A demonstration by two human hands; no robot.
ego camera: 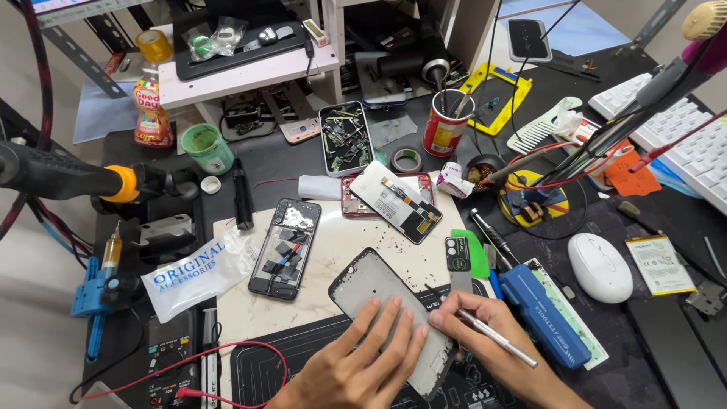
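My left hand (356, 363) lies flat, fingers spread, on a grey phone back cover (362, 282) with black residue along its edges, pressing it to the work mat. My right hand (492, 344) sits at the cover's right edge and holds a thin silver tool (501, 339), like tweezers or a scraper, its tip close to the cover. An opened phone (286, 247) with its boards showing lies to the left. A white display panel (395, 201) rests on a red phone frame (350, 204) farther back.
A white computer mouse (600, 266), a blue tool case (544, 314), a red can of tools (445, 127), a tray of small parts (344, 138), a green cup (206, 147), a plastic bag (198, 274), a keyboard (681, 136) and a red test lead (189, 356) crowd the bench.
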